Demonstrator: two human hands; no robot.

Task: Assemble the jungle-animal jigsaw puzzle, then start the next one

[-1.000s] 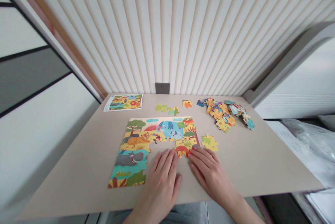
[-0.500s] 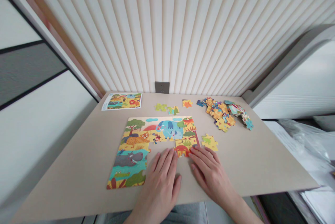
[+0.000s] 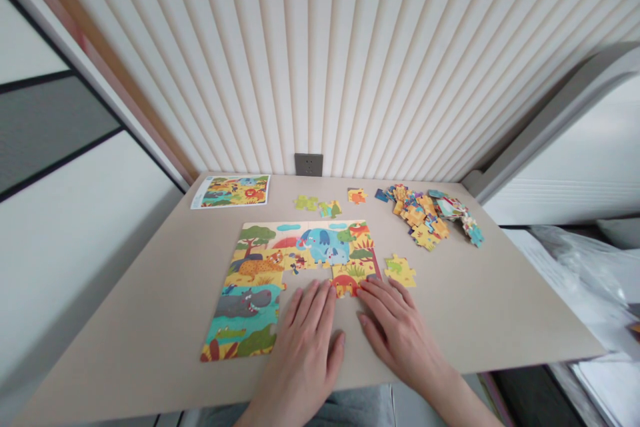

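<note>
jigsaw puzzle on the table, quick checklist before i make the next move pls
1. Reference sheet uncovered: ok, the sheet lies face up.
2. Left side joined, leopard to hippo: ok on the jigsaw puzzle.
3. Middle filled: not ok, bare table shows.
4. Edge under the right hand seated: cannot tell, fingers cover it.
5. Yellow-and-green piece face up: ok, loose beside the puzzle.
6. Piled pieces spread out: not ok, they overlap.

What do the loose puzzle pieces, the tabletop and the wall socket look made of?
Puzzle pieces: likely printed cardboard; flat, interlocking tabs, coloured artwork.
Tabletop: smooth beige, probably laminate; even colour, no visible grain.
Wall socket: dark grey, perhaps plastic; uniform faceplate, though painted metal is possible.
</note>
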